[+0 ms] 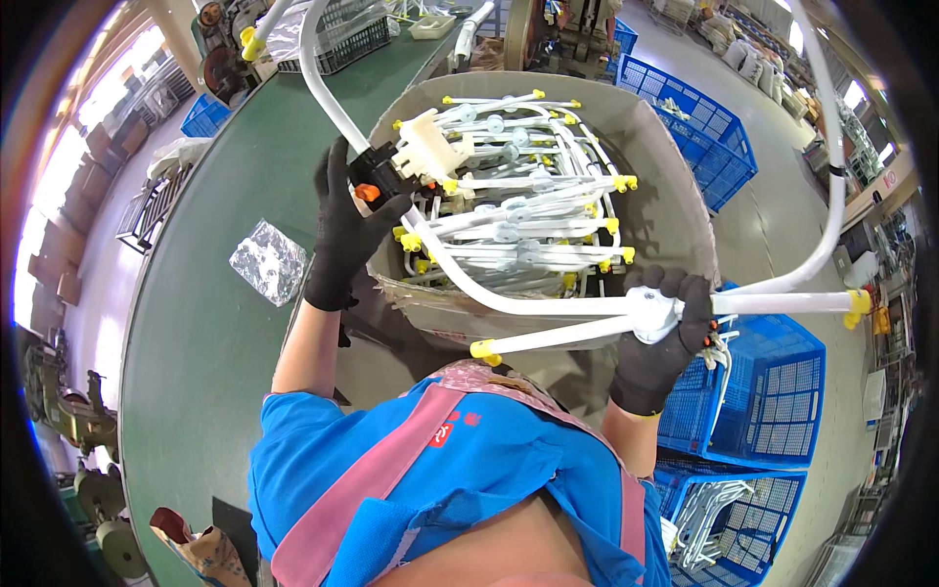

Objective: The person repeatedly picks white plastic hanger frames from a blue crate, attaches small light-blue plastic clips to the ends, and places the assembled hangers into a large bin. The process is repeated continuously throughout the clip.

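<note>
A white bent tube frame (504, 301) with yellow end caps spans both my hands above a cardboard box. My left hand (344, 230), in a black glove, is closed around its left tube at a black plastic fitting (383, 173) with an orange tab. A cream plastic block (426, 147) sits against that fitting. Gloved in black too, my right hand (660, 347) grips the frame at its round white hub (653, 313), where several tubes meet. Under the frame, the cardboard box (685, 196) holds many similar white tube pieces (528, 215) with yellow caps.
A green table (196, 362) lies along my left, with a clear plastic bag (269, 262) on it. A black crate (342, 49) stands at its far end. Blue crates (773, 391) stand on the floor at my right, some holding white tubes; another blue crate (694, 127) is farther off.
</note>
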### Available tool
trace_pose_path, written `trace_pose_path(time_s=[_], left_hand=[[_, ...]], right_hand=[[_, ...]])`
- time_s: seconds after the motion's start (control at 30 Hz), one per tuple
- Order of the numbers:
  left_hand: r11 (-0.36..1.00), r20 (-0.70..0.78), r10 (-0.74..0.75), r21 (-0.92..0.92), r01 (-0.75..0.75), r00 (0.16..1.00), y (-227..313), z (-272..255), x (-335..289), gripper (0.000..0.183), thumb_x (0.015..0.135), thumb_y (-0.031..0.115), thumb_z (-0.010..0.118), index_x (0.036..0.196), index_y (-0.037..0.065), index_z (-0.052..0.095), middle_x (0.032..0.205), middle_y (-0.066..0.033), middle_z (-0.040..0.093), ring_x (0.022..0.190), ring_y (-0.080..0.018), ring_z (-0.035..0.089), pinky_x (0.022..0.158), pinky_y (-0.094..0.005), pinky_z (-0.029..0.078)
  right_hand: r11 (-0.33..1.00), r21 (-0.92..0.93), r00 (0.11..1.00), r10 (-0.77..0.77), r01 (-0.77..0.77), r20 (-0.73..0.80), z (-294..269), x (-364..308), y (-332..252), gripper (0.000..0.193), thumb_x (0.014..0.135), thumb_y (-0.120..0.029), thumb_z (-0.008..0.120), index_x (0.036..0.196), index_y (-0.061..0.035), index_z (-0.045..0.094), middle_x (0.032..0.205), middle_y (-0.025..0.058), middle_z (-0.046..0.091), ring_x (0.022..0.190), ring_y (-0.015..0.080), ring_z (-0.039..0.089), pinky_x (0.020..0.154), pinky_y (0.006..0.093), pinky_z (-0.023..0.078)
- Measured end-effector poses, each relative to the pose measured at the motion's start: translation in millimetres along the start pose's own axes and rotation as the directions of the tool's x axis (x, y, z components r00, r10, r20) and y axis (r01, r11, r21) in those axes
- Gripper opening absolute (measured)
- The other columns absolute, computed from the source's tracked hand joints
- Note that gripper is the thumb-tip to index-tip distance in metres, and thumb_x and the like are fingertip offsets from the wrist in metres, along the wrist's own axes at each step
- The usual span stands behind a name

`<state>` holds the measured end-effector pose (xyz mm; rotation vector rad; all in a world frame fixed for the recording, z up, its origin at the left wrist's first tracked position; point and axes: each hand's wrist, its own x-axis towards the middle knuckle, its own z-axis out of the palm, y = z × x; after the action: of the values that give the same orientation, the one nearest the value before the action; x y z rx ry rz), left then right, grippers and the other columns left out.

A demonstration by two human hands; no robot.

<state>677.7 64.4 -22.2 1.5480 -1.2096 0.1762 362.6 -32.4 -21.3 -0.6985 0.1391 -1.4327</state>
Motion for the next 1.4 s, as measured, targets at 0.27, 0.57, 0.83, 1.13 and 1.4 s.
trace_pose_path(time_s=[0.27,0.57,0.83,1.13,1.4], left_hand=[[0.965,0.101,-0.158,-0.193,0.175,0.982,-83,9,58,0.043,0.075,0.012,0.076,0.108,-0.002,0.052,0.086,-0.0046,0.061,0.075,-0.0110,0.059,0.071,-0.0279,0.051],[0.976,0.157,-0.216,0.027,0.215,0.964,-194,61,137,0.037,0.069,0.024,0.075,0.093,0.001,0.058,0.076,-0.0085,0.061,0.068,-0.0212,0.060,0.068,-0.0362,0.049],[0.947,0.319,-0.286,0.239,0.216,0.903,-278,125,195,0.050,0.066,0.035,0.072,0.100,0.001,0.061,0.087,-0.0173,0.066,0.080,-0.0305,0.065,0.074,-0.0417,0.050],[0.843,0.415,-0.484,0.458,0.282,0.770,-362,177,157,0.065,0.077,0.054,0.063,0.120,0.006,0.056,0.110,-0.0224,0.064,0.102,-0.0390,0.061,0.086,-0.0467,0.049],[0.790,0.377,-0.535,0.541,0.290,0.756,-369,182,165,0.058,0.080,0.053,0.056,0.115,0.007,0.059,0.107,-0.0211,0.064,0.102,-0.0387,0.060,0.087,-0.0471,0.047]], right_hand=[[0.989,0.060,0.990,0.137,-0.135,-0.032,-6,45,73,0.016,0.090,-0.025,0.058,0.091,-0.0091,0.058,0.077,0.0027,0.052,0.079,0.0195,0.054,0.076,0.0395,0.046],[0.954,0.150,0.882,0.297,-0.259,-0.364,-25,121,162,0.015,0.088,-0.023,0.063,0.085,-0.0121,0.053,0.066,-0.0002,0.049,0.063,0.0144,0.049,0.064,0.0335,0.047],[0.898,0.142,0.776,0.433,-0.417,-0.458,-79,192,235,0.025,0.091,-0.036,0.059,0.085,-0.0120,0.054,0.075,0.0029,0.057,0.068,0.0188,0.057,0.064,0.0357,0.051],[0.125,-0.937,0.878,0.408,-0.325,-0.250,-121,184,251,0.043,0.082,-0.040,0.067,0.085,0.0025,0.057,0.073,0.0138,0.063,0.066,0.0244,0.063,0.061,0.0382,0.050],[-0.390,-0.799,0.870,0.383,0.457,0.311,-93,150,251,0.028,0.079,-0.033,0.067,0.080,-0.0070,0.058,0.077,0.0140,0.062,0.075,0.0336,0.062,0.066,0.0450,0.050]])
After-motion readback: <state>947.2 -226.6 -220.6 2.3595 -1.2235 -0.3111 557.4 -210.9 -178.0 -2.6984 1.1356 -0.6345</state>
